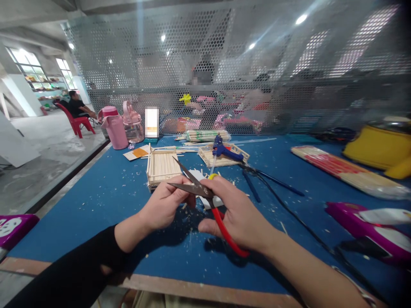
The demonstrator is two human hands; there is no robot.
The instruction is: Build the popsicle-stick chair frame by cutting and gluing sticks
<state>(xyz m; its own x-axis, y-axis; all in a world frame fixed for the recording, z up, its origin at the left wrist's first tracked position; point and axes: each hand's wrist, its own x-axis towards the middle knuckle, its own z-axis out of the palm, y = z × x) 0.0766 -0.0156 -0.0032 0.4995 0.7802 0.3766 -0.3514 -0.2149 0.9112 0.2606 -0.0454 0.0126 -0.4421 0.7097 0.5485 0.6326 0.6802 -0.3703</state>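
Observation:
My right hand (242, 216) holds a pair of scissors (205, 191) with red handles, the dark blades spread apart and pointing left. Those blades cross just over the fingers of my left hand (167, 203), which are pinched together; what they hold, if anything, is hidden. Just beyond my left hand stands a small tray-like box made of wooden sticks (164, 166). A white card (207, 201) with bits of stick lies under and behind the scissors. Farther back, a blue glue gun (224, 150) rests on a second stick frame (207, 160).
Blue-handled pliers (282, 183) and a black cord lie right of centre. A pack of sticks (346, 171), a yellow container (379, 147) and a purple object (349, 214) sit farther right. Pink bottles (116, 132) stand at back left before a perforated metal panel (135, 68). A person sits beyond.

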